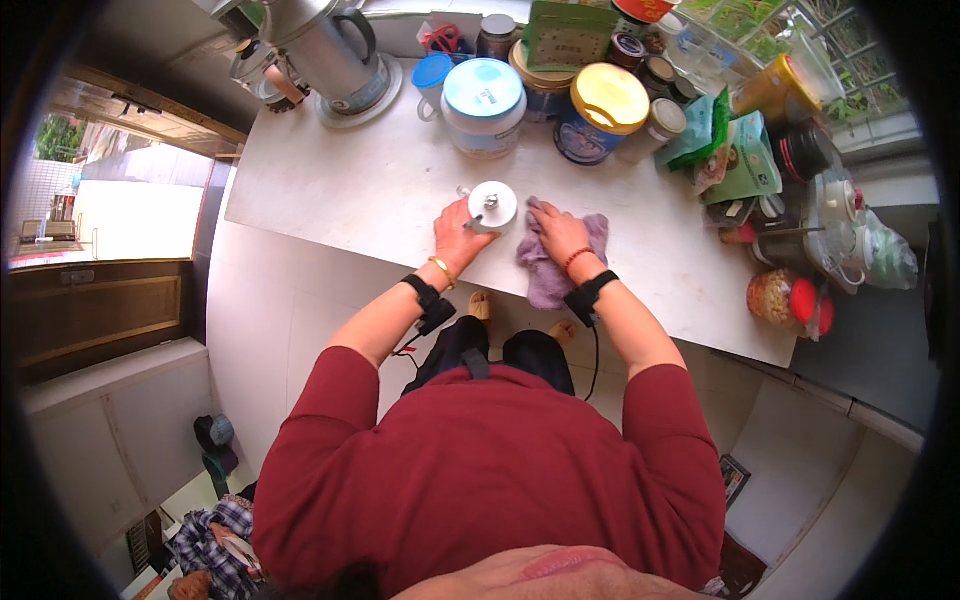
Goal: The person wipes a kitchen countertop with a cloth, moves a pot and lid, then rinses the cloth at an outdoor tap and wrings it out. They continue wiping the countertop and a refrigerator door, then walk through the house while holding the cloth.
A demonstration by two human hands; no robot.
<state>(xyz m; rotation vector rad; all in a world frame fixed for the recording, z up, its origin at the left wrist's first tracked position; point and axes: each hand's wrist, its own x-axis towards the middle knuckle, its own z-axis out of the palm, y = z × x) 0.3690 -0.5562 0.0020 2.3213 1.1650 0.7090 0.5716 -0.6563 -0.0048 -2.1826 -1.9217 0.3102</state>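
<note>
My left hand (pixel 459 238) is wrapped around the near left side of a small lidded container (pixel 504 214). Its round white lid carries a shiny metal knob, and a thin dark handle sticks out at the lid's near left edge. A small clear loop, perhaps the container's handle, shows beyond my fingers. To the right, my right hand (pixel 559 234) lies on a crumpled purple cloth (pixel 546 281) and grips it, fingertips at its far end. The cloth rests on the white tabletop (pixel 337 180), reaching its front edge. My palms hide parts of both things.
Behind stand a white tub with a blue lid (pixel 484 97), a blue can with a yellow lid (pixel 600 112) and a metal jug (pixel 330 60) on a plate. Bags, jars and a red-lidded jar of nuts (pixel 772 296) crowd the right. Cables hang from both wrist straps.
</note>
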